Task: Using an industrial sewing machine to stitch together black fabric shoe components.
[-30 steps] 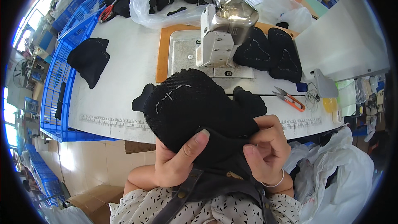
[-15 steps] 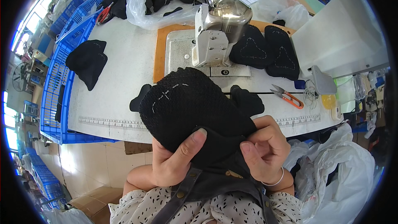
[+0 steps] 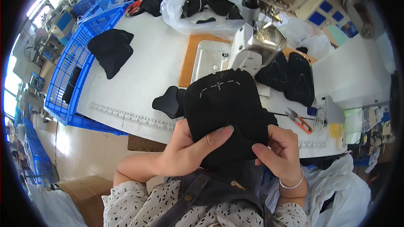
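A black knitted fabric piece (image 3: 227, 105) with a dashed white curve and a small cross marked near its far end is held up between my hands. My left hand (image 3: 191, 147) closes on its left edge, thumb lying on top. At the lower right edge, my right hand (image 3: 280, 151) pinches the cloth between thumb and fingers. Behind the piece stands a sewing machine (image 3: 252, 48), its lower arm partly covered by the cloth. A smaller black piece (image 3: 169, 102) lies on the table just left of the held one.
Marked black pieces (image 3: 301, 77) lie right of the machine, by orange-handled thread snips (image 3: 301, 122). Another black piece (image 3: 111, 52) rests at left, near a blue crate (image 3: 63, 101). Red-handled scissors (image 3: 135, 6) and a plastic bag of black pieces (image 3: 179, 23) are at the back.
The held fabric has turned more upright, its marked end now pointing straight away from me. Both hands keep their grip. The view has shifted, so the table appears tilted.
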The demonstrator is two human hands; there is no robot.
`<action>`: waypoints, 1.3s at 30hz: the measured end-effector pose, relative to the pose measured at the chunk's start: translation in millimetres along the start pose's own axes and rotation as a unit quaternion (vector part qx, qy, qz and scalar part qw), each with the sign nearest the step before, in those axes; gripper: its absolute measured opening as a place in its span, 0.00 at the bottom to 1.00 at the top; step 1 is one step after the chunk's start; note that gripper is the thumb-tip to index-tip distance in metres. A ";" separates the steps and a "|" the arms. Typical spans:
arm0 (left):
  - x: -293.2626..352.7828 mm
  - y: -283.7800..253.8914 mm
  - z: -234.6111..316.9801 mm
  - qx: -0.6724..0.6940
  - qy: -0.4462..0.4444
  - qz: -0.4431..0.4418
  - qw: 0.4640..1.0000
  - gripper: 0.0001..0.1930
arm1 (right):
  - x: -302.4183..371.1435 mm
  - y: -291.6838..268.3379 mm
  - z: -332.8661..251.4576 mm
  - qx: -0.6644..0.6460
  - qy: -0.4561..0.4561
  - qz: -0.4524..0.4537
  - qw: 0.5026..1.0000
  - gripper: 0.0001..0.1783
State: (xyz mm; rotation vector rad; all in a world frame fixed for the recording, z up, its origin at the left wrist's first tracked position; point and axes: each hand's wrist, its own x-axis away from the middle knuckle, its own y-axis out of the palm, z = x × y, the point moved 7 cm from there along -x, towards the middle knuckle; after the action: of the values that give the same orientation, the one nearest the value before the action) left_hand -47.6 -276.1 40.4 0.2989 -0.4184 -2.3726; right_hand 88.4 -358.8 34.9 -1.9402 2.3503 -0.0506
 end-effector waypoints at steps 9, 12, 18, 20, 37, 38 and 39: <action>-50.1 -24.7 27.2 -0.221 0.007 -0.063 0.973 0.13 | -41.0 7.9 -23.4 -0.001 -0.011 -0.061 0.998 0.10; -72.8 -30.4 30.4 -0.103 -0.137 -0.012 0.985 0.15 | -62.6 1.6 -30.9 -0.050 0.029 -0.072 0.996 0.12; -130.6 -22.6 44.4 -0.067 -0.134 -0.025 0.988 0.14 | -85.9 -20.9 -38.5 -0.081 0.030 -0.035 0.996 0.12; -143.5 -21.5 44.6 -0.108 -0.105 -0.025 0.988 0.11 | -86.8 -26.5 -36.5 -0.091 0.022 -0.010 0.996 0.11; -154.9 -14.0 51.4 -0.167 -0.119 -0.056 0.977 0.13 | -89.3 -35.3 -30.8 -0.084 -0.011 0.048 0.995 0.12; -155.6 -14.2 51.7 -0.150 -0.111 -0.066 0.980 0.13 | -90.4 -34.2 -30.1 -0.085 -0.011 0.047 0.995 0.12; -155.3 -13.0 53.1 -0.149 -0.113 -0.066 0.980 0.13 | -90.8 -34.4 -28.9 -0.087 -0.012 0.050 0.995 0.12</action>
State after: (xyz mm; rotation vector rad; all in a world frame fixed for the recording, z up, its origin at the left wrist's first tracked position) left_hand 40.6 -150.3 99.8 -0.0836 -0.1442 -2.5666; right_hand 136.4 -277.2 71.2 -1.8791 2.5073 0.1907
